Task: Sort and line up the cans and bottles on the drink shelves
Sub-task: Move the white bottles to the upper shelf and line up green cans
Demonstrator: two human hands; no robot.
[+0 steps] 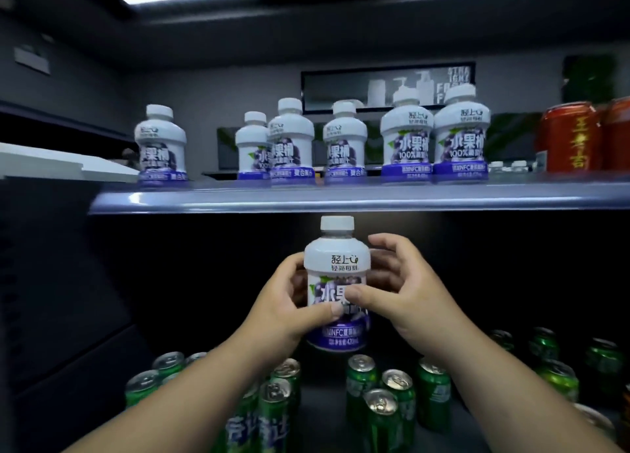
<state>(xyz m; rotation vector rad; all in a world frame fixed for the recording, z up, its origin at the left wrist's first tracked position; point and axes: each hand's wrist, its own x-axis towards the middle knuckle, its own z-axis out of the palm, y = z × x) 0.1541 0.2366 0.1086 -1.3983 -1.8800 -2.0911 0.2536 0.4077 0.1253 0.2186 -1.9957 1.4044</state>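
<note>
Head view: left hand [283,301] and right hand [399,289], grip clamped on a juice bottle [336,261] under the upper shelf [443,198] front edge; it likely needs lifting into line.

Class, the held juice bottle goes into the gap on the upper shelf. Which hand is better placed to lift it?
Probably the left hand: it grips the juice bottle low round its body, and the widest gap on the upper shelf lies leftward.

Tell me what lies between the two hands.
Head view: an upright white-and-purple juice bottle, gripped by the left hand and the right hand.
</note>
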